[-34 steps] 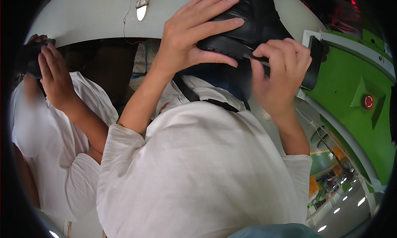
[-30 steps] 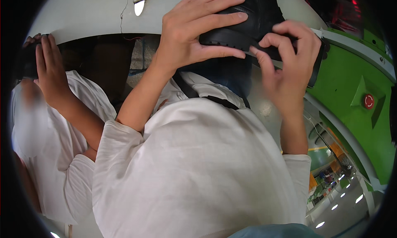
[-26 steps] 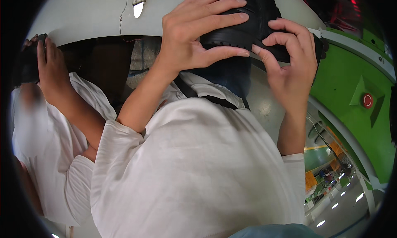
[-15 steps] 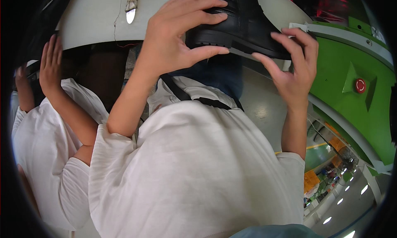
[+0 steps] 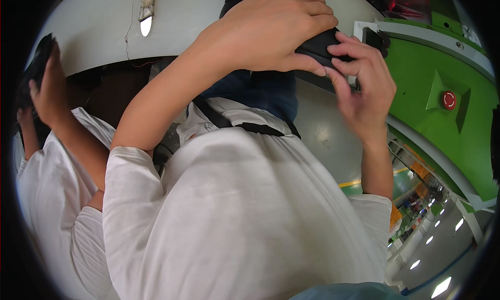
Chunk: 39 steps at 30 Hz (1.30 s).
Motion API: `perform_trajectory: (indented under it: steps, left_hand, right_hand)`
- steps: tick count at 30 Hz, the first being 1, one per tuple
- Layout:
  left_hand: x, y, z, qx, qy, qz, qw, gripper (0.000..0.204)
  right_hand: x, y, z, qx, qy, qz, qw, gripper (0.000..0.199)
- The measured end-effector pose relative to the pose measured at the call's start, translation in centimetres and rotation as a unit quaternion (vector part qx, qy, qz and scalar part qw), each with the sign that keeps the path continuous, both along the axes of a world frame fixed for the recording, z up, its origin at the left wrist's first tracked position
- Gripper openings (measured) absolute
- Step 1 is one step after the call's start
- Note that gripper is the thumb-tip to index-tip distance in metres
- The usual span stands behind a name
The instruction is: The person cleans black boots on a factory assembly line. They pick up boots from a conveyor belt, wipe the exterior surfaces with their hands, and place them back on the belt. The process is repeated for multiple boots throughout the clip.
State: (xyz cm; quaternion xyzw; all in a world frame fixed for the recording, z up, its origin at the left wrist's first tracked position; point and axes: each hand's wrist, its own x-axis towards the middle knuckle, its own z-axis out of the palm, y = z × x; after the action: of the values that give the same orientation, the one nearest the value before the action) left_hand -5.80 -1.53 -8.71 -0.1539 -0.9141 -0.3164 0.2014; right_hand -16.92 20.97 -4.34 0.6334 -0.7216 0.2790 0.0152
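A black boot (image 5: pixel 319 46) is at the top middle, over the near edge of the pale worktable (image 5: pixel 99 32). My left hand (image 5: pixel 284 32) lies across it, with fingers wrapped over the upper and the thumb low by the toe end. Much of the boot is hidden under this hand. My right hand (image 5: pixel 364 78) is at the toe from the right, thumb below and curled fingers above, closed on its tip. The two thumbs nearly meet under the toe.
A knife with a wrapped handle (image 5: pixel 148 5) lies on the worktable. At left, a co-worker's hand (image 5: pixel 51 91) is against a dark object (image 5: pixel 39 65). A green machine (image 5: pixel 416 97) with a red push button (image 5: pixel 449 99) stands close on my right.
My left hand has slid right over the boot to the toe, and my right hand has closed in on the tip. The co-worker's hand has moved down and left.
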Motion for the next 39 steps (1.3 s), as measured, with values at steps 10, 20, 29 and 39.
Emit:
perform_trajectory:
  steps: [10, 20, 29, 39]
  left_hand:
    - [-0.5, 0.0, 0.8, 0.024, 0.007, -0.018, 1.000, 0.066]
    - [-3.2, 1.9, 1.5, -0.086, -0.049, -0.041, 0.994, 0.063]
    - [-3.1, 3.0, 0.1, -0.072, -0.013, 0.003, 0.997, 0.059]
    - [-2.9, 3.3, 0.9, -0.069, -0.038, -0.010, 0.997, 0.066]
  right_hand:
    - [-2.1, 0.7, 1.8, 0.001, -0.052, -0.044, 0.998, 0.041]
    - [-3.5, 3.5, -0.7, -0.039, -0.045, 0.010, 0.998, 0.033]
    - [-6.1, 3.4, 1.4, 0.069, -0.150, -0.004, 0.986, 0.038]
    - [-6.8, 5.8, -4.0, -0.045, -0.365, -0.023, 0.930, 0.065]
